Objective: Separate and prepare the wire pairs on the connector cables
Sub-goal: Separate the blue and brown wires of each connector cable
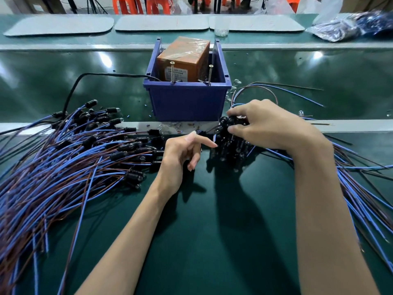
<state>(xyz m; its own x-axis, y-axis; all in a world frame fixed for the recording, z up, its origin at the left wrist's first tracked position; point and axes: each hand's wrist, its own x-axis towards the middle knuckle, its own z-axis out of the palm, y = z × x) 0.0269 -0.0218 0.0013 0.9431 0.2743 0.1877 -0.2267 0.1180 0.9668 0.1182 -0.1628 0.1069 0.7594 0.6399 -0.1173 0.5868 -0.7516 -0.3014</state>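
Right grip (263, 124) clamped on connector bundle (231, 150) from above. Left grip (180, 158) loose, holding nothing, forefinger (204, 142) just beside bundle's left edge.

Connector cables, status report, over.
Right hand grips connector bundle. Left hand holds nothing, index toward bundle. Loose cable pile at left, nothing blocking.

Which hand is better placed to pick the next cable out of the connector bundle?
Probably the left hand. It is free, with its index finger stretched toward the connector bundle, while the right hand is occupied holding that bundle.
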